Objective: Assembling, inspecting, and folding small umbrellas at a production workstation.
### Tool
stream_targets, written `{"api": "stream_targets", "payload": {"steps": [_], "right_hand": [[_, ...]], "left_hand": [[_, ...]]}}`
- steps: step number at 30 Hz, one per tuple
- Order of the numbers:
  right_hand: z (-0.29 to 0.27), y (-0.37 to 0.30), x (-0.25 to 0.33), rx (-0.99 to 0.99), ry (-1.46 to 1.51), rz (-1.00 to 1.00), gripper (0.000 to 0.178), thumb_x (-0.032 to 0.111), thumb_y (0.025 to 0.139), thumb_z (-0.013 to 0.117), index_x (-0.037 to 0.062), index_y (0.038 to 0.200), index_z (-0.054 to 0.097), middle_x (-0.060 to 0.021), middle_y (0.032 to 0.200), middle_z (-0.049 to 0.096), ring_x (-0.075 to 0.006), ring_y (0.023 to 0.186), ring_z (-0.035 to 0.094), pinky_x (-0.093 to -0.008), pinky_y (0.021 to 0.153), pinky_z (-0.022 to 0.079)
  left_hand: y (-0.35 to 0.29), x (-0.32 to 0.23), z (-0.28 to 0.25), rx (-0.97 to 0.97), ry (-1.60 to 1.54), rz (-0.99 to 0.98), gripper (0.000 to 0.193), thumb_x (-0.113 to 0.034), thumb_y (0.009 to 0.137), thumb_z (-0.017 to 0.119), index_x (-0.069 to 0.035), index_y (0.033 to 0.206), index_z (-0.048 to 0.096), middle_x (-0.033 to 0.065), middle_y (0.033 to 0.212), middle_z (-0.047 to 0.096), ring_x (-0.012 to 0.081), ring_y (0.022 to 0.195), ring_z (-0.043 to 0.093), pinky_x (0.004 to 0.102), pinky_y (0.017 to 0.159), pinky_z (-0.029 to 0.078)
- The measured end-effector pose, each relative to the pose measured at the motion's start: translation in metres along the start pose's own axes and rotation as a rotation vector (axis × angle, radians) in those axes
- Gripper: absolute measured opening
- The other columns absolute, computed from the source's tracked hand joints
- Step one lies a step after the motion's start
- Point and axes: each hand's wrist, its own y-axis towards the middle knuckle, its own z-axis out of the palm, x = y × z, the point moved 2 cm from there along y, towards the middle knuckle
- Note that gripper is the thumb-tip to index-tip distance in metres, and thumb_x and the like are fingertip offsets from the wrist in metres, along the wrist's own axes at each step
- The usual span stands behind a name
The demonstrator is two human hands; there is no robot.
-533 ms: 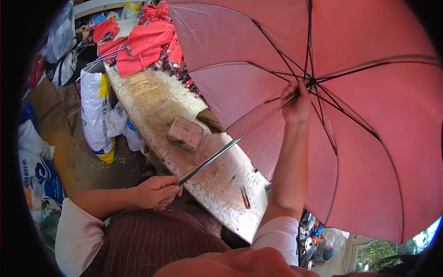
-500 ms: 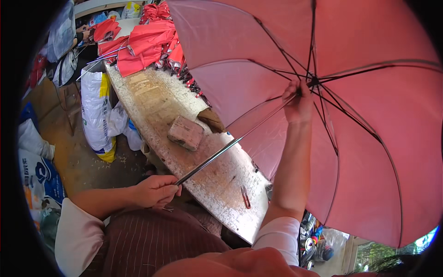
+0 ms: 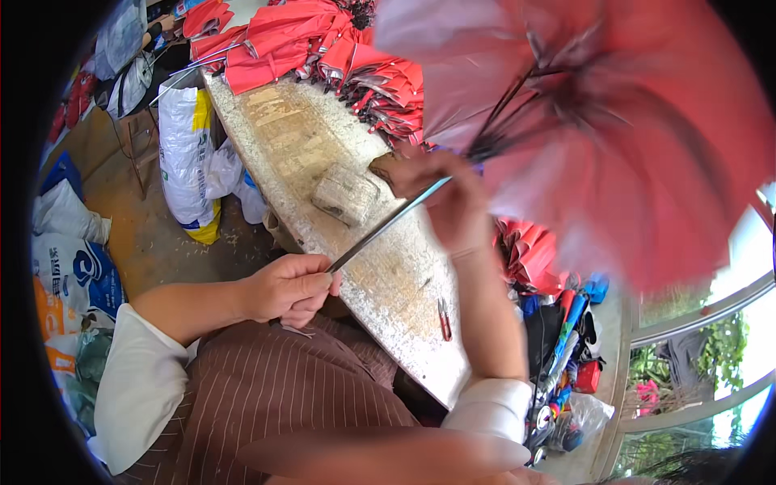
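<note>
A red umbrella point(image 3: 647, 153) is partly folded, its canopy and ribs smeared by motion at the upper right. From there its metal shaft point(image 3: 386, 226) slants down to the left across the worktable. My left hand point(image 3: 297, 289) grips the shaft's lower end, fingers wrapped round it. Higher up, my right hand point(image 3: 459, 202) is closed about the shaft just below where the dark ribs gather; its fingers are blurred.
On the long worn table point(image 3: 283, 153) lie a stone block point(image 3: 346, 194), small red-handled thread snips point(image 3: 444, 320) and a heap of folded red umbrellas point(image 3: 299, 36). White sacks point(image 3: 184, 162) stand at the left. Several umbrellas point(image 3: 566, 331) stand right of the table.
My right hand has slid down the shaft toward my left hand. The canopy has gone from spread wide to partly folded, uncovering more umbrellas and the window at the right.
</note>
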Motion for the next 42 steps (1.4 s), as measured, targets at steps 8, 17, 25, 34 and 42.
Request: {"api": "stream_targets", "payload": {"steps": [8, 17, 25, 34, 42], "right_hand": [[0.017, -0.076, -0.143, -0.079, 0.191, 0.59, 0.052, 0.047, 0.091, 0.036, 0.002, 0.11, 0.054, -0.0164, 0.105, 0.06, -0.0246, 0.093, 0.059, -0.0329, 0.075, 0.047], [-0.14, -0.241, -0.149, -0.588, -1.779, 0.506, 0.034, 0.022, 0.083, 0.055, 0.0014, 0.11, 0.056, -0.0215, 0.113, 0.054, -0.0382, 0.105, 0.049, -0.0415, 0.088, 0.039], [-0.193, -0.282, -0.173, -0.57, -1.909, 0.431, 0.037, 0.02, 0.082, 0.056, -0.0025, 0.111, 0.054, -0.0182, 0.099, 0.055, -0.0328, 0.088, 0.052, -0.0419, 0.078, 0.042], [-0.119, -0.232, -0.159, -0.749, 0.109, 0.477, 0.03, 0.018, 0.089, 0.05, 0.0008, 0.113, 0.052, -0.0026, 0.089, 0.054, -0.008, 0.067, 0.049, -0.0208, 0.051, 0.038], [-0.015, -0.169, -0.154, -0.52, 0.226, 0.569, 0.035, 0.028, 0.092, 0.049, 0.0028, 0.116, 0.048, 0.0, 0.078, 0.051, -0.0039, 0.052, 0.041, -0.015, 0.039, 0.028]], "left_hand": [[0.021, 0.022, 0.004, 0.241, -0.425, -0.127, 0.019, -0.023, 0.091, 0.048, -0.006, 0.099, 0.043, 0.0083, 0.071, 0.056, 0.0267, 0.068, 0.063, 0.0416, 0.065, 0.052], [0.035, 0.032, -0.014, 0.294, -0.633, -0.128, 0.017, -0.024, 0.091, 0.048, -0.008, 0.097, 0.043, 0.0102, 0.084, 0.061, 0.0298, 0.081, 0.064, 0.0415, 0.075, 0.052], [0.031, 0.032, 0.001, 0.448, -0.633, -0.123, 0.016, -0.021, 0.09, 0.05, -0.008, 0.096, 0.043, 0.0153, 0.089, 0.062, 0.0334, 0.087, 0.063, 0.0428, 0.077, 0.051], [0.031, 0.029, 0.009, 0.432, -0.648, -0.138, 0.015, -0.019, 0.091, 0.048, -0.007, 0.097, 0.041, 0.0199, 0.091, 0.062, 0.0362, 0.089, 0.062, 0.0481, 0.081, 0.048], [0.03, 0.028, 0.011, 0.433, -0.642, -0.122, 0.015, -0.018, 0.091, 0.048, -0.007, 0.097, 0.041, 0.0199, 0.092, 0.062, 0.0361, 0.09, 0.062, 0.0479, 0.083, 0.047]]}}
